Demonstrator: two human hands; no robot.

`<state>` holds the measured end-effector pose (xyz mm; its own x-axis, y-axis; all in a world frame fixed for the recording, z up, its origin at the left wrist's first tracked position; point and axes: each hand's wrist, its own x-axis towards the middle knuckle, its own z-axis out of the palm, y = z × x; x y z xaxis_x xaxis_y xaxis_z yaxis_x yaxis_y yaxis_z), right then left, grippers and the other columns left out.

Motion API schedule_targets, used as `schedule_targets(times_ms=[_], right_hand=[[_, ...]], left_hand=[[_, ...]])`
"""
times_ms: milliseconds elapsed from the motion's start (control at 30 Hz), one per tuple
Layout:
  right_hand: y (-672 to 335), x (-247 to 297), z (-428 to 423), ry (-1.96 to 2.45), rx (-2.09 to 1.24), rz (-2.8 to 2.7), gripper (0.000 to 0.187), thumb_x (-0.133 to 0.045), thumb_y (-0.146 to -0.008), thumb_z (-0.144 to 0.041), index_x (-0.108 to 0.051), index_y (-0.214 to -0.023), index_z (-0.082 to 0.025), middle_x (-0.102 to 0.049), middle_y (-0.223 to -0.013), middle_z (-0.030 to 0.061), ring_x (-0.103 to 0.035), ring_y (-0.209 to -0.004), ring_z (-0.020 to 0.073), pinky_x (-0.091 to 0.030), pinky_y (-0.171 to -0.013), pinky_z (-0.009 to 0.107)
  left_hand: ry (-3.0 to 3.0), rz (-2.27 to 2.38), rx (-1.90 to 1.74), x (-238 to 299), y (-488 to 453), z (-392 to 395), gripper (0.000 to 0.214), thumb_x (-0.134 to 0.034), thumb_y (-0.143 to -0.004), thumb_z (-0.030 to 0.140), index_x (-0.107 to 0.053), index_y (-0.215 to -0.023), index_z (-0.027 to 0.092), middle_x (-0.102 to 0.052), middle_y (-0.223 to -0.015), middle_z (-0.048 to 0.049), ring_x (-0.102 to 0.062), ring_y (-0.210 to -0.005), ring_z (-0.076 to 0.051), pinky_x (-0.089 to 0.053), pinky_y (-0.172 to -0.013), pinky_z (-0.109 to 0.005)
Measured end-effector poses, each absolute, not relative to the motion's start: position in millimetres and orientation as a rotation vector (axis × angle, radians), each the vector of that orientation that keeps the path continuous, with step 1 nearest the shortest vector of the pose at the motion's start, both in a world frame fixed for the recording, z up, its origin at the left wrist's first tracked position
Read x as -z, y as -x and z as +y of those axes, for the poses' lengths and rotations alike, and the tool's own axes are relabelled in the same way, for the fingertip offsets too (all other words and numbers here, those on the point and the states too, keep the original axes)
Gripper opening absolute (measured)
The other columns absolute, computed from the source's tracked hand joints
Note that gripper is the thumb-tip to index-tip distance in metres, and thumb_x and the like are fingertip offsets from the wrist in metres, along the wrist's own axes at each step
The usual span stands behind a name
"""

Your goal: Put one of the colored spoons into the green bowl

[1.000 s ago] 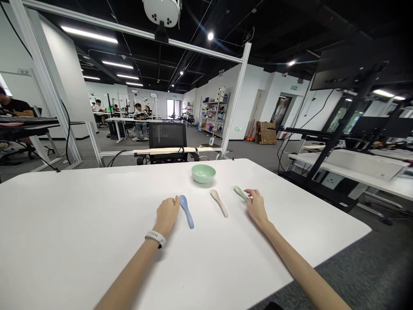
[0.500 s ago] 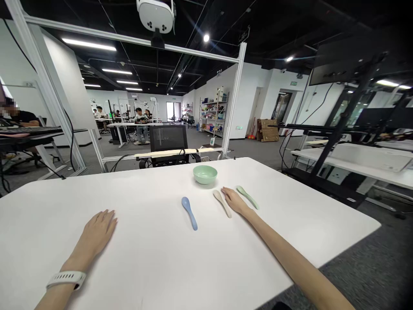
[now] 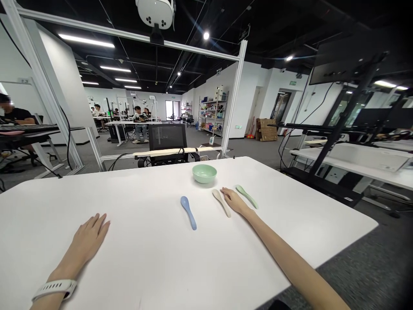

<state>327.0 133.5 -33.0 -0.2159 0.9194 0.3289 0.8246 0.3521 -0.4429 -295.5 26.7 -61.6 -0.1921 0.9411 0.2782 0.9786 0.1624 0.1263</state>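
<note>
On the white table (image 3: pixel 167 262) lie three spoons in a row: a blue spoon (image 3: pixel 188 211), a beige spoon (image 3: pixel 221 202) and a green spoon (image 3: pixel 247 196). Behind them stands a small green bowl (image 3: pixel 204 173). My right hand (image 3: pixel 234 200) rests flat and open between the beige and the green spoon, its fingers close beside the beige one. My left hand (image 3: pixel 87 239) lies flat and open on the table far to the left, holding nothing. A white watch (image 3: pixel 54 287) is on that wrist.
A black chair (image 3: pixel 167 142) stands behind the far table edge inside a white metal frame (image 3: pixel 235 97). A white headset (image 3: pixel 156 13) hangs overhead. Black stands and other desks are on the right. People sit at desks far back and at the left.
My left hand left the blue spoon and drew back to the left side of the table. My right hand let go of the green spoon and moved left, beside the beige one.
</note>
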Motion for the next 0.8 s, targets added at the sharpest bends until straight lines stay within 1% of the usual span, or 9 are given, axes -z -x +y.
schedule_targets(times_ms=[100, 267, 400, 500, 567, 600, 667, 733, 800], right_hand=[[-325.7, 31.4, 132.2, 1.499, -0.238, -2.072, 0.049, -0.043, -0.100, -0.018, -0.073, -0.138, -0.012, -0.064, -0.152, 0.0173, -0.055, -0.148, 0.0293, -0.039, -0.126, 0.046], [-321.5, 27.5, 130.3, 1.530, -0.214, -2.065, 0.048, -0.041, -0.100, -0.017, -0.075, -0.134, -0.012, -0.066, -0.150, 0.0165, -0.057, -0.146, 0.0278, -0.040, -0.125, 0.043], [-315.4, 16.0, 121.4, 1.552, -0.170, -2.030, 0.046, -0.041, -0.100, -0.016, -0.076, -0.131, -0.013, -0.072, -0.142, 0.0162, -0.063, -0.138, 0.0287, -0.043, -0.120, 0.043], [-304.6, 4.3, 105.9, 1.622, -0.115, -1.947, 0.042, -0.046, -0.103, -0.027, -0.075, -0.129, -0.013, -0.077, -0.126, 0.0168, -0.070, -0.120, 0.0299, -0.049, -0.107, 0.042], [-294.2, -1.0, 92.4, 1.673, -0.092, -1.930, 0.042, -0.053, -0.101, -0.037, -0.075, -0.127, -0.013, -0.079, -0.112, 0.0148, -0.072, -0.107, 0.0293, -0.050, -0.099, 0.039], [-288.8, -2.3, 85.4, 1.694, -0.096, -1.938, 0.041, -0.058, -0.099, -0.040, -0.075, -0.126, -0.014, -0.079, -0.105, 0.0131, -0.073, -0.101, 0.0284, -0.049, -0.095, 0.038], [-279.5, -2.8, 72.5, 1.726, -0.153, -1.962, 0.039, -0.062, -0.095, -0.034, -0.074, -0.127, -0.015, -0.078, -0.094, 0.0093, -0.072, -0.091, 0.0257, -0.047, -0.087, 0.034], [-274.3, -3.0, 63.5, 1.737, -0.243, -1.950, 0.039, -0.060, -0.093, -0.024, -0.072, -0.129, -0.015, -0.076, -0.087, 0.0067, -0.069, -0.080, 0.0225, -0.045, -0.077, 0.030], [-273.5, -7.3, 61.4, 1.709, -0.282, -1.909, 0.040, -0.055, -0.094, -0.021, -0.071, -0.130, -0.014, -0.075, -0.083, 0.0059, -0.067, -0.074, 0.0211, -0.042, -0.070, 0.029]], left_hand=[[1.902, -2.271, 0.449, 63.9, 297.4, 27.6, 0.079, -0.024, -0.095, 0.053, -0.058, -0.149, 0.007, -0.058, -0.159, -0.0235, -0.053, -0.148, -0.037, -0.040, -0.125, -0.055], [1.904, -2.286, 0.433, 64.5, 298.6, 28.6, 0.083, -0.021, -0.094, 0.055, -0.057, -0.150, 0.004, -0.056, -0.160, -0.0241, -0.051, -0.150, -0.039, -0.038, -0.126, -0.055], [1.896, -2.294, 0.402, 63.2, 297.3, 27.9, 0.084, -0.019, -0.095, 0.055, -0.056, -0.151, 0.005, -0.056, -0.161, -0.0225, -0.050, -0.151, -0.038, -0.038, -0.127, -0.054], [1.905, -2.303, 0.371, 61.8, 295.7, 27.2, 0.085, -0.017, -0.095, 0.055, -0.053, -0.153, 0.004, -0.054, -0.163, -0.0230, -0.049, -0.152, -0.037, -0.036, -0.128, -0.052], [1.914, -2.300, 0.371, 60.8, 294.7, 26.7, 0.085, -0.018, -0.095, 0.055, -0.053, -0.152, 0.002, -0.054, -0.163, -0.0245, -0.049, -0.152, -0.038, -0.035, -0.128, -0.053], [1.915, -2.295, 0.377, 60.3, 294.2, 26.4, 0.085, -0.018, -0.095, 0.054, -0.054, -0.152, 0.002, -0.054, -0.162, -0.0251, -0.049, -0.151, -0.039, -0.036, -0.127, -0.054], [1.910, -2.284, 0.394, 58.8, 292.9, 25.6, 0.083, -0.019, -0.095, 0.053, -0.055, -0.151, 0.002, -0.055, -0.161, -0.0254, -0.050, -0.150, -0.039, -0.037, -0.126, -0.055], [1.907, -2.275, 0.402, 56.9, 291.0, 24.4, 0.082, -0.021, -0.095, 0.052, -0.057, -0.149, 0.003, -0.056, -0.160, -0.0252, -0.051, -0.150, -0.038, -0.038, -0.126, -0.055], [1.910, -2.272, 0.393, 54.8, 288.9, 23.3, 0.081, -0.021, -0.095, 0.051, -0.057, -0.149, 0.003, -0.057, -0.160, -0.0251, -0.050, -0.150, -0.037, -0.038, -0.126, -0.055]])
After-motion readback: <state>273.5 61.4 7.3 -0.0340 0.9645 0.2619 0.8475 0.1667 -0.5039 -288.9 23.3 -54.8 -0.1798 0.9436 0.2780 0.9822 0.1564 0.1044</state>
